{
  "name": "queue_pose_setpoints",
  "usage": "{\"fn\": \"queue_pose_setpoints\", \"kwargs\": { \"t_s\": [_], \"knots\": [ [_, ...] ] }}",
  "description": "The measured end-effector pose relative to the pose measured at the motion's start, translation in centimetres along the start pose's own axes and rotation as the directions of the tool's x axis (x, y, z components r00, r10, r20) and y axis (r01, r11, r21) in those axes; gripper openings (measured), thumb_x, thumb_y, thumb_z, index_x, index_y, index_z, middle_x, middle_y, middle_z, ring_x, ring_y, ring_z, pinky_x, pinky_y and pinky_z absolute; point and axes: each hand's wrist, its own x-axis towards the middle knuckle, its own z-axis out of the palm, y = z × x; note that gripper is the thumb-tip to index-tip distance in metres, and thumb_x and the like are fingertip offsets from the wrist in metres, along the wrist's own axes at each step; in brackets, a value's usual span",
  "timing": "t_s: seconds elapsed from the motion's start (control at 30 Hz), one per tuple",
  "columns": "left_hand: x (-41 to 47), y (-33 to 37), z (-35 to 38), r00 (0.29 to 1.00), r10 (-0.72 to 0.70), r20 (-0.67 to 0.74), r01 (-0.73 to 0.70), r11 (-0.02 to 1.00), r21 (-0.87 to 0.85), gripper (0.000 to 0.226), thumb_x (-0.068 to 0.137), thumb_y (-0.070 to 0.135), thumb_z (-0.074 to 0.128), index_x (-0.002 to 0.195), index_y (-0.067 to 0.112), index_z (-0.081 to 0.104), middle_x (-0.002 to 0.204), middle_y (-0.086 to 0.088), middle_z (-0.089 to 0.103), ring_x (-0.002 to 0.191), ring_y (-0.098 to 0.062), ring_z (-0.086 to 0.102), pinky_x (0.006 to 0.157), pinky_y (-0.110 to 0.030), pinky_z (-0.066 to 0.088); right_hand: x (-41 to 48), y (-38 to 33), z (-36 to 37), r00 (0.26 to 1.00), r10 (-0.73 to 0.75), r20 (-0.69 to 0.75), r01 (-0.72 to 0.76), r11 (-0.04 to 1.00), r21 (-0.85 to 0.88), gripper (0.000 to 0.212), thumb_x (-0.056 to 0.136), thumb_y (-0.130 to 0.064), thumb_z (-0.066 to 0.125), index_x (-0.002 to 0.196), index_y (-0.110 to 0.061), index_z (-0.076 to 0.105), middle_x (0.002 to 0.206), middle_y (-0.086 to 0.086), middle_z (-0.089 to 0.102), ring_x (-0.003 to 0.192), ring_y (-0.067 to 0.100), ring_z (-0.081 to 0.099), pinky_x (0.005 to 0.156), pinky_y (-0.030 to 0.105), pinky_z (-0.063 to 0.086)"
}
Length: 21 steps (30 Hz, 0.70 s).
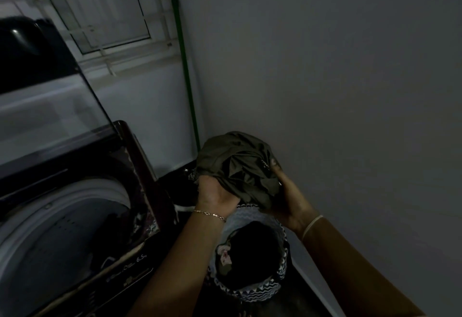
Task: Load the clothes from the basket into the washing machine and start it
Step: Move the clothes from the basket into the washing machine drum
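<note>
Both hands, left hand and right hand, clutch a bundled olive garment above the patterned basket; darker clothes remain inside; the top-loading washing machine stands lid-open, apparently partly loaded; starting is still left.

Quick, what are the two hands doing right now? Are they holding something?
Left hand: holding the olive-green cloth bundle from below.
Right hand: gripping the same bundle on its other side.
</note>
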Motion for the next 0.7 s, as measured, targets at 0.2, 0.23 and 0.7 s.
{"fn": "queue_pose_setpoints", "kwargs": {
  "t_s": [0.2, 0.23, 0.7],
  "knots": [
    [-0.3, 0.2, 2.0, 0.998, -0.056, 0.028, 0.051, 0.986, 0.161, 0.052, 0.099, 0.045, 0.038, 0.131, 0.008, 0.055, 0.132, -0.016, 0.058, 0.119, -0.029, 0.055, 0.097, -0.040, 0.046, -0.9, -1.0, 0.3, 0.996, -0.040, 0.074, 0.023, 0.975, 0.221, 0.076, 0.082, -0.067, 0.043, 0.127, -0.008, 0.060, 0.135, 0.019, 0.055, 0.127, 0.034, 0.051, 0.107, 0.052, 0.036],
    [-0.4, 0.4, 2.5, 0.996, -0.077, 0.037, 0.067, 0.971, 0.229, 0.048, 0.100, 0.041, 0.037, 0.125, 0.007, 0.058, 0.127, -0.015, 0.061, 0.111, -0.027, 0.059, 0.091, -0.038, 0.049, -1.1, -1.2, 0.4, 0.997, -0.050, 0.054, 0.037, 0.976, 0.216, 0.075, 0.083, -0.067, 0.043, 0.125, -0.008, 0.062, 0.134, 0.020, 0.056, 0.125, 0.034, 0.053, 0.107, 0.052, 0.037],
    [-3.0, 2.8, 0.8, 0.973, 0.213, -0.089, -0.162, 0.905, 0.394, 0.032, 0.087, 0.013, 0.050, 0.114, 0.027, 0.060, 0.104, -0.001, 0.062, 0.106, -0.020, 0.055, 0.110, -0.044, 0.033, -1.0, -2.3, 1.2, 0.990, -0.140, -0.011, 0.140, 0.976, 0.165, 0.019, 0.066, -0.012, 0.068, 0.080, -0.005, 0.078, 0.099, 0.015, 0.072, 0.079, 0.026, 0.072, 0.076, 0.034, 0.059]
  ]
}}
